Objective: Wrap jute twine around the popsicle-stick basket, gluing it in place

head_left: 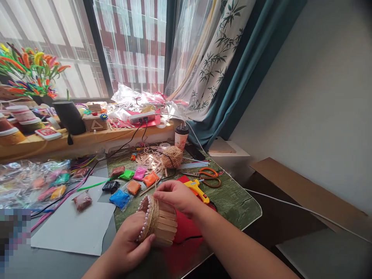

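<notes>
A round cup-like holder of popsicle sticks (165, 226) lies tilted on its side between my hands, its rim edged with pearl beads and wound with twine. My left hand (130, 236) grips the holder by the rim, thumb outside and fingers reaching into the opening. At the top of the twine band, my right hand (177, 197) pinches the twine (156, 182), which runs up toward the ball of twine (172, 157). Right beside that hand lies a yellow hot glue gun (197, 190) on red paper (186, 248).
Orange-handled scissors (209, 176) and glue sticks (194, 164) lie behind the glue gun. Clay packets (120, 198), loose sticks (149, 164) and a lidded paper cup (181, 137) stand farther back. White paper (75, 228) lies left; a black cord (135, 133) crosses the table.
</notes>
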The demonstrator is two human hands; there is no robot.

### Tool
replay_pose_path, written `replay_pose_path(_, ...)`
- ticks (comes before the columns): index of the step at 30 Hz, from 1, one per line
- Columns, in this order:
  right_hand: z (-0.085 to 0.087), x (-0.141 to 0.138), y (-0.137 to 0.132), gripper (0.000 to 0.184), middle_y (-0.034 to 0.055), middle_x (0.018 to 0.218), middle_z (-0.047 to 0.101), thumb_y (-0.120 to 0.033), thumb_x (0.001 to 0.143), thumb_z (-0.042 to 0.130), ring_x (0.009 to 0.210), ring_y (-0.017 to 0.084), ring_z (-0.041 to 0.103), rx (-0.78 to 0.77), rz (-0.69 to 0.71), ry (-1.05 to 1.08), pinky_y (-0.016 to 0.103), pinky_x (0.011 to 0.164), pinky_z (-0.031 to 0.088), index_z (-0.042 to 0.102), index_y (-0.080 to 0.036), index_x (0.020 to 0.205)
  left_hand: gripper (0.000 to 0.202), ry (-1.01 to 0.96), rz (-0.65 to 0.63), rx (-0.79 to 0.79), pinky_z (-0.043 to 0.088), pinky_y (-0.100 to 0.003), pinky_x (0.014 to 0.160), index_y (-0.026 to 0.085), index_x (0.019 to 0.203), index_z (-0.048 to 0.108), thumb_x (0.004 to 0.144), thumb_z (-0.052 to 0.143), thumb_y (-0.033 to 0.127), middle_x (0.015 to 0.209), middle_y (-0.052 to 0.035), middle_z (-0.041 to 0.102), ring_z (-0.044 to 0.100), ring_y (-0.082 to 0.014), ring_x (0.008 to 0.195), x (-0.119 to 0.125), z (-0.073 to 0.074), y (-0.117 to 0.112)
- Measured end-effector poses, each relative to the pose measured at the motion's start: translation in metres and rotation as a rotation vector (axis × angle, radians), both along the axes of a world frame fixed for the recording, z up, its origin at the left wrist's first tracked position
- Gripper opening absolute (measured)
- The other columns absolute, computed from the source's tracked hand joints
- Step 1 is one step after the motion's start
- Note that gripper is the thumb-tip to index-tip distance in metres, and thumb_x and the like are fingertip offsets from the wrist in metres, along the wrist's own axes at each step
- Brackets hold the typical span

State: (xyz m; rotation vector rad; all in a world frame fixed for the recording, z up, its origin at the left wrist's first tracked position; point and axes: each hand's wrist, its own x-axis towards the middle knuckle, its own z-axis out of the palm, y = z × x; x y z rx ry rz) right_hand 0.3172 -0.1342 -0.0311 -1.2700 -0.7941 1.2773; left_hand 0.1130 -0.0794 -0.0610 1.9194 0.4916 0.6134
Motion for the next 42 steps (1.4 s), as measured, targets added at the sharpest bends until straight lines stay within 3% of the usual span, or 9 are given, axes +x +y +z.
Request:
replay_pose_path(3,-0.005,-0.002,0.003,0.043,-0.0032,0.069,0.067,-0.050,0.056,0.093,0.064,0.011,0.057,0.021,-0.068,0.043,0.026,0.067,0.044,0.070,-0.017,0.072,0.030,0.012,-0.111,0.124,0.047,-0.035,0.069,0.022,0.071,0.075,0.090,0.059,0.040,0.070,-0.0087,0.071,0.060,-0.0261,0.068,-0.002,-0.001,0.002)
replay_pose_path(7,-0.021,-0.003,0.009,0.046,-0.0029,0.070,0.068,-0.049,0.053,0.095,0.064,0.011,0.058,-0.021,-0.056,0.126,0.026,0.067,0.044,0.069,-0.016,0.072,0.032,0.035,0.091,-0.012,0.049,-0.036,0.071,0.021,0.079,0.080,0.085,0.065,0.049,0.078,-0.0098,0.075,0.064,-0.0296,0.074,-0.009,-0.013,0.007)
replay_pose_path(11,-0.039,-0.007,0.014,0.047,0.0039,0.094,0.076,-0.043,0.050,0.098,0.080,0.016,0.067,0.017,0.021,0.389,0.030,0.077,0.048,0.066,-0.015,0.072,0.041,0.030,0.297,-0.145,0.052,-0.039,0.078,0.021,0.087,0.085,0.072,0.075,0.058,0.089,-0.0115,0.080,0.067,-0.0349,0.084,-0.015,-0.028,0.010)
replay_pose_path(16,-0.049,-0.012,0.009,0.044,0.0101,0.108,0.077,-0.038,0.058,0.097,0.086,0.018,0.071,0.052,0.034,0.544,0.034,0.082,0.051,0.065,-0.014,0.076,0.049,0.013,0.303,-0.194,0.054,-0.040,0.075,0.019,0.081,0.084,0.068,0.076,0.066,0.081,-0.0112,0.078,0.067,-0.0330,0.077,-0.018,-0.035,0.010)
replay_pose_path(24,-0.054,-0.012,0.008,0.042,0.0085,0.108,0.077,-0.033,0.065,0.095,0.088,0.019,0.072,0.075,0.117,0.642,0.034,0.085,0.051,0.060,-0.017,0.080,0.051,-0.050,0.310,-0.157,0.055,-0.037,0.071,0.018,0.082,0.084,0.074,0.073,0.068,0.082,-0.0112,0.079,0.068,-0.0311,0.075,-0.019,-0.049,0.010)
replay_pose_path(28,-0.052,-0.016,0.009,0.042,0.0066,0.102,0.078,-0.032,0.066,0.094,0.084,0.018,0.072,0.098,0.091,0.650,0.033,0.083,0.051,0.057,-0.018,0.080,0.052,-0.059,0.280,-0.165,0.056,-0.035,0.067,0.016,0.084,0.084,0.073,0.075,0.066,0.084,-0.0126,0.080,0.070,-0.0315,0.076,-0.019,-0.049,0.013)
replay_pose_path(33,-0.047,-0.016,0.007,0.043,0.0069,0.102,0.078,-0.033,0.065,0.094,0.087,0.019,0.073,0.126,0.091,0.649,0.034,0.085,0.051,0.056,-0.019,0.078,0.046,-0.055,0.244,-0.132,0.057,-0.033,0.068,0.016,0.085,0.083,0.081,0.071,0.060,0.087,-0.0120,0.081,0.071,-0.0305,0.078,-0.018,-0.048,0.012)
replay_pose_path(38,-0.042,-0.011,0.005,0.042,0.0094,0.106,0.077,-0.035,0.065,0.095,0.089,0.020,0.072,0.057,0.140,0.587,0.034,0.085,0.050,0.060,-0.017,0.079,0.036,-0.119,0.095,0.049,0.055,-0.030,0.066,0.019,0.075,0.080,0.091,0.065,0.047,0.073,-0.0080,0.076,0.069,-0.0262,0.071,-0.012,-0.023,0.004)
replay_pose_path(42,-0.035,-0.006,0.000,0.042,0.0102,0.108,0.076,-0.040,0.065,0.094,0.094,0.022,0.072,0.078,0.168,0.512,0.036,0.087,0.050,0.061,-0.016,0.078,0.025,-0.175,-0.076,0.149,0.056,-0.033,0.074,0.020,0.083,0.079,0.093,0.063,0.036,0.080,-0.0090,0.078,0.070,-0.0274,0.076,-0.007,-0.006,-0.001)
